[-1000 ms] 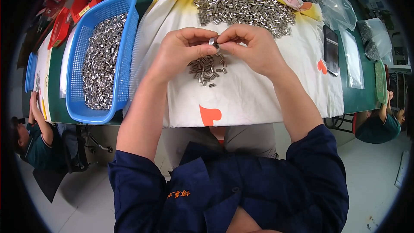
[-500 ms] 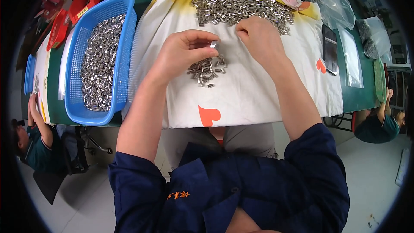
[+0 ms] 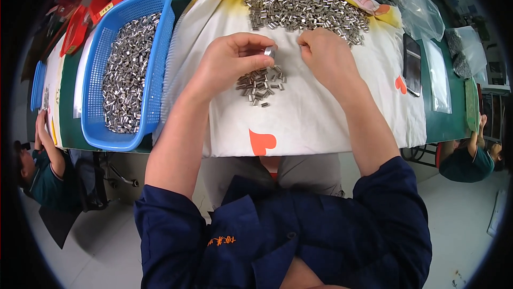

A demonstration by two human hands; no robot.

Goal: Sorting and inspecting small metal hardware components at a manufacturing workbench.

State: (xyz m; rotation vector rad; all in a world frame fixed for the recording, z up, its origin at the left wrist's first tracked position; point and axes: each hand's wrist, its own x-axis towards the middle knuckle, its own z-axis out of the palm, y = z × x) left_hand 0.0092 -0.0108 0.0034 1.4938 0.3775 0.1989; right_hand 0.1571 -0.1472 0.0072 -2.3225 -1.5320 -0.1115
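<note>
While the left hand point(image 3: 227, 62) pinched a silver metal piece point(image 3: 270, 51) between thumb and fingers, the right hand point(image 3: 328, 56) sat apart, fingers curled; whether it gripped anything could not be told. The piece lay directly left of the right fingertips, between the small heap of cylinders point(image 3: 259, 87) and the large pile point(image 3: 299, 3). Nearer hand: left, in contact. Long axis: unclear, piece partly covered. One second earlier, both hands met at the piece; by this frame the right had withdrawn rightward.

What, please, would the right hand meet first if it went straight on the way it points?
The right hand would probably meet the large pile of metal cylinders, though depth is unclear.
</note>
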